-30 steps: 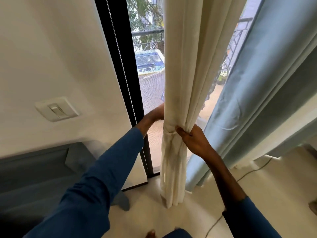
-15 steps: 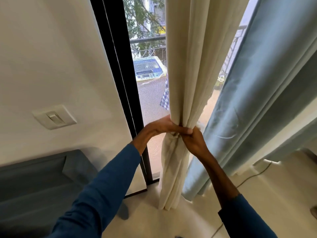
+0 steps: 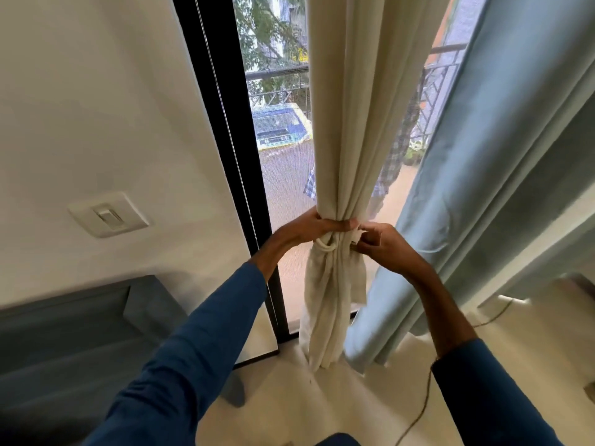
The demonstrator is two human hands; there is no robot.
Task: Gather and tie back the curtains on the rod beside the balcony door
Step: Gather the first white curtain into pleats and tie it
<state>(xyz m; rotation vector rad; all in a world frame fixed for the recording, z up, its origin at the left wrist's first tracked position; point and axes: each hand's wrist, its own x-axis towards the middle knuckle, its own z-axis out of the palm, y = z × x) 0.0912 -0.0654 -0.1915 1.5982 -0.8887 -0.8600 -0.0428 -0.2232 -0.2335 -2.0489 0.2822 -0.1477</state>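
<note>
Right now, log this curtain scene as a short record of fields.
gathered: cream fabric curtain, bunched at mid-height
tie: cream fabric band looped round the bunch
left hand: wrapped round the bunch above the band
right hand: pinching the band's end
loose: pale blue curtain, hanging untied to the right
wall: white switch

Gathered curtain (image 3: pixel 344 130) hangs between door frame (image 3: pixel 225 130) left and second curtain (image 3: pixel 502 175) right.

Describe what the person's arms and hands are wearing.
Both arms wear long, plain dark-blue sleeves, pushed back so the forearms are bare. The left hand and right hand are uncovered: no gloves, and no rings, watch or bracelet visible from this angle. The sleeves show no logos or patterns.
</note>
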